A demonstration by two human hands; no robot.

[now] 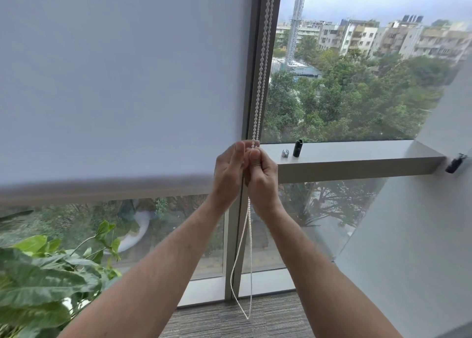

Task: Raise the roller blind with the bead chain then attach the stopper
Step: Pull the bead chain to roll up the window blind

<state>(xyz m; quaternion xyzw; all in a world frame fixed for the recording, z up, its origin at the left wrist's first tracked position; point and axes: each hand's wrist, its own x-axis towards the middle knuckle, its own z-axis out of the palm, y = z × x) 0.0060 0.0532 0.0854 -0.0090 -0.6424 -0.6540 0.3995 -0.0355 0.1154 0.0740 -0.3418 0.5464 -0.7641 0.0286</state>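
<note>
Right hand fingers curled shut, pinched on the white plastic bead chain right where the strands enter the fist. Left hand pressed against the right, palm turned inward, fingers straight and close together with tips beside the chain; cannot tell if they actually grip it. Both hands meet in front of the grey vertical window frame post, level with the grey horizontal window ledge.

Chain runs as two strands, up from the hands along the post and out of the top edge, and down below the hands as a slack loop whose bottom hangs just above the grey striped carpet floor.

Light grey fabric roller blind covers the left pane; its bottom edge sits around wrist level, glass exposed beneath it. Right pane uncovered, trees and apartment blocks outside.

On the ledge just right of the hands: small silver-grey clip-like stopper piece, and beside it, apart, a black cylindrical piece standing tilted. Another black fitting at the ledge's far right end, against the white wall.

Green leafy potted plant bottom left, near the left forearm.
</note>
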